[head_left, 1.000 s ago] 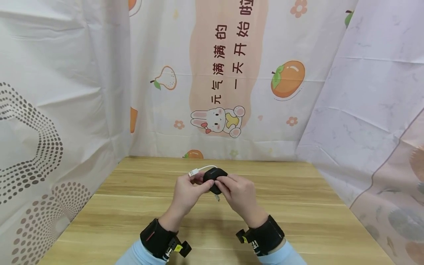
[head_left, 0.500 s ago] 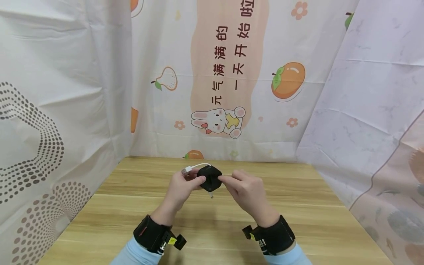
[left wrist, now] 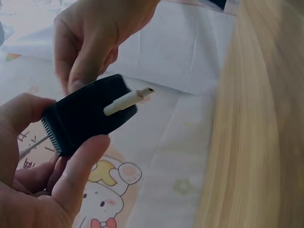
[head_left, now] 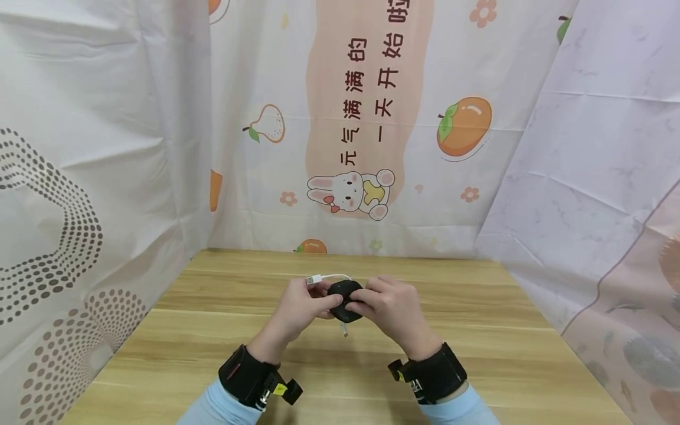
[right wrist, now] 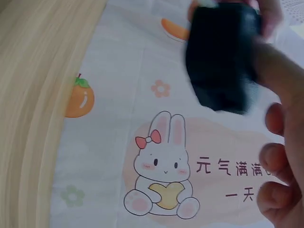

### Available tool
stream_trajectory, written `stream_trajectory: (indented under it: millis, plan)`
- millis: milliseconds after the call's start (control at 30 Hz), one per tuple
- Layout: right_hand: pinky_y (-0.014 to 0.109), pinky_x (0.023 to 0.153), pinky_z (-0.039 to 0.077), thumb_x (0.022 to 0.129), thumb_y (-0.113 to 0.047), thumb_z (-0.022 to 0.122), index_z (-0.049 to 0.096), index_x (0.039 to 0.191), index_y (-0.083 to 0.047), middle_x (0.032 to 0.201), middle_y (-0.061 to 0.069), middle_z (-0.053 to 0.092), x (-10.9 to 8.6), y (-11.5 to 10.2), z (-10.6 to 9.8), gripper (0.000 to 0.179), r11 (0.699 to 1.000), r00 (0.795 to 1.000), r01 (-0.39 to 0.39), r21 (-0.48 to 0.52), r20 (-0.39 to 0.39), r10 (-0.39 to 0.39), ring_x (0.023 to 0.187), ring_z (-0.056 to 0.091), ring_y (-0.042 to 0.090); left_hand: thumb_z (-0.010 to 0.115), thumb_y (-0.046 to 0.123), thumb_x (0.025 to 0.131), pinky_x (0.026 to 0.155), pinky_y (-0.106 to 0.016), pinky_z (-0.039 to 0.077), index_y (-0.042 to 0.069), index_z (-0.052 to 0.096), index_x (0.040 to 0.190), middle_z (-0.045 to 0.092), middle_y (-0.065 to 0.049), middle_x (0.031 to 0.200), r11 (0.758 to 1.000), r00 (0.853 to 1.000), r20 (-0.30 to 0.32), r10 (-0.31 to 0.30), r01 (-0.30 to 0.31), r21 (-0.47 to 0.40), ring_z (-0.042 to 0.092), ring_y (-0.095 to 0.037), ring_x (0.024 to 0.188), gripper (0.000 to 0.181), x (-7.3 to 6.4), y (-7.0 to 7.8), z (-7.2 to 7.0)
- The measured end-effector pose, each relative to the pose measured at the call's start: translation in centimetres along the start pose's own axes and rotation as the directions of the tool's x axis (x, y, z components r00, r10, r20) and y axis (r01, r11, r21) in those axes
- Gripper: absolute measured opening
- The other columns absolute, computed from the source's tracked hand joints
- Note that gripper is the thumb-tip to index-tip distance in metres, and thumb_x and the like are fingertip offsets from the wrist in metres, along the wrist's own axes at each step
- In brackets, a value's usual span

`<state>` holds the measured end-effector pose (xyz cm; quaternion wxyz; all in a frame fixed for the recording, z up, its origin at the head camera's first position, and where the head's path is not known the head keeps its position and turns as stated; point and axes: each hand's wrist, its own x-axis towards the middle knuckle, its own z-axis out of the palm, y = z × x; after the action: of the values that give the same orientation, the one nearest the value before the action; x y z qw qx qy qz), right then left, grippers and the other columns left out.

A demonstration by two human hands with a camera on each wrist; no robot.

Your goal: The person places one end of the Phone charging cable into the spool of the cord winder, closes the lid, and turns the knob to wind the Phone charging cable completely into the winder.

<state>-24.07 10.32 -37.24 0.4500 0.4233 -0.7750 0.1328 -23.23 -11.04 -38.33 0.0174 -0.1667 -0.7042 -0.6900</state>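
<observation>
A black, roughly six-sided cable winder [head_left: 340, 287] is held up over the table between both hands. From its top a white cable bends left to a USB plug [head_left: 313, 280]; a smaller white connector [left wrist: 128, 101] sticks out below. My left hand [head_left: 303, 307] grips the winder's left side, thumb on the face towards me. Thumb and forefinger of my right hand [head_left: 393, 307] pinch at the same face, right of centre; the other fingers curl in. In the right wrist view the winder [right wrist: 221, 57] is blurred.
Below lies a wood-grain table [head_left: 350, 378]. A white curtain [head_left: 265, 195] with printed fruit, a rabbit and writing hangs at its back edge, and more sheets hang left and right. Each wrist wears a black strap [head_left: 247, 378] with a small camera.
The right hand drew off to the winder's right edge half a second ago and is now back on its face. The winder shifted left, then slightly right and lower, with its face turning.
</observation>
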Motion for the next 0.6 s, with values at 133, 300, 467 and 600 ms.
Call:
stream_trajectory:
  millis: [133,300,467,600]
  plan:
    - [0.029,0.051,0.050,0.081,-0.029,0.076,0.072,0.079,-0.013,0.070,-0.003,0.059,0.0,-0.4,0.5,0.017,1.000,0.999,-0.022,-0.008,-0.047,0.022,0.060,0.055,0.014,0.080,0.019,0.077,0.063,-0.042,0.056,0.000,0.068,0.101,0.059,-0.019,0.089,0.999,0.998,-0.051,0.028,-0.030,-0.044,0.061,-0.028,0.077,0.033,0.0,0.0,0.6]
    - [0.026,0.046,0.044,0.087,-0.020,0.066,0.064,0.076,-0.010,0.068,-0.001,0.048,-0.2,-1.1,1.1,0.015,0.997,0.996,-0.082,-0.012,-0.047,0.082,0.055,0.048,0.013,0.082,0.022,0.075,0.062,-0.041,0.056,0.001,0.068,0.099,0.058,-0.019,0.087,0.997,0.989,-0.134,0.067,-0.073,-0.039,0.059,-0.027,0.075,0.035,-0.1,-0.3,1.5]
    - [0.024,0.043,0.038,0.088,-0.018,0.063,0.063,0.076,-0.010,0.067,-0.001,0.047,-0.3,-1.8,1.6,0.014,0.983,0.982,-0.183,0.013,-0.045,0.184,0.051,0.043,0.011,0.082,0.029,0.074,0.061,-0.038,0.056,0.005,0.068,0.100,0.059,-0.016,0.087,0.997,0.976,-0.201,0.082,-0.081,0.013,0.061,-0.029,0.076,0.038,-0.3,-0.8,2.2]
    - [0.026,0.047,0.043,0.088,-0.018,0.066,0.067,0.079,-0.009,0.068,-0.001,0.052,-0.2,-1.6,1.6,0.013,0.979,0.977,-0.198,0.053,-0.074,0.201,0.053,0.048,0.012,0.082,0.031,0.074,0.063,-0.034,0.055,0.008,0.068,0.096,0.060,-0.012,0.085,0.992,0.966,-0.232,0.112,-0.097,0.078,0.059,-0.026,0.078,0.035,-0.3,-0.8,2.2]
